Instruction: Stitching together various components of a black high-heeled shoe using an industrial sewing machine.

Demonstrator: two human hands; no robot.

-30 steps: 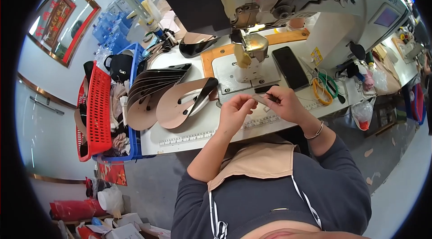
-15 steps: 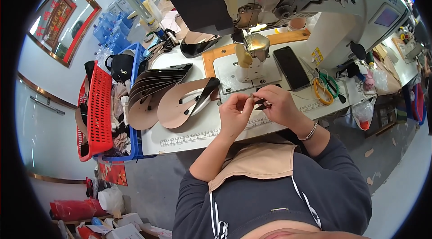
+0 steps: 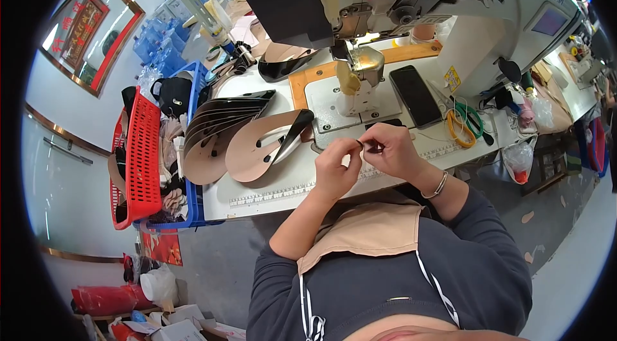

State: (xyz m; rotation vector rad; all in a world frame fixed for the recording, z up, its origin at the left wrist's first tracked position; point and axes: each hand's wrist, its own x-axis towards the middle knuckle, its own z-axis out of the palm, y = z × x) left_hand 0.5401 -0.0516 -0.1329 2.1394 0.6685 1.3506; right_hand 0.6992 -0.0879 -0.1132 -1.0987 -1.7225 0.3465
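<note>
Pinching a small dark piece point(image 3: 373, 146) between them at frame centre, both hands, left hand point(image 3: 335, 170) and right hand point(image 3: 390, 151), hover over the table point(image 3: 289, 183) front edge, sewing machine point(image 3: 360, 77) just above.

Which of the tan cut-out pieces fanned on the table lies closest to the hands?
The topmost tan piece, the one with a black strip lying across it. It lies at the right end of the fan, toward the left hand; the others sit further left.

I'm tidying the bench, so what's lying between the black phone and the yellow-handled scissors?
In the head view, nothing: between the black phone and the yellow-handled scissors only a narrow strip of bare white table shows.
</note>
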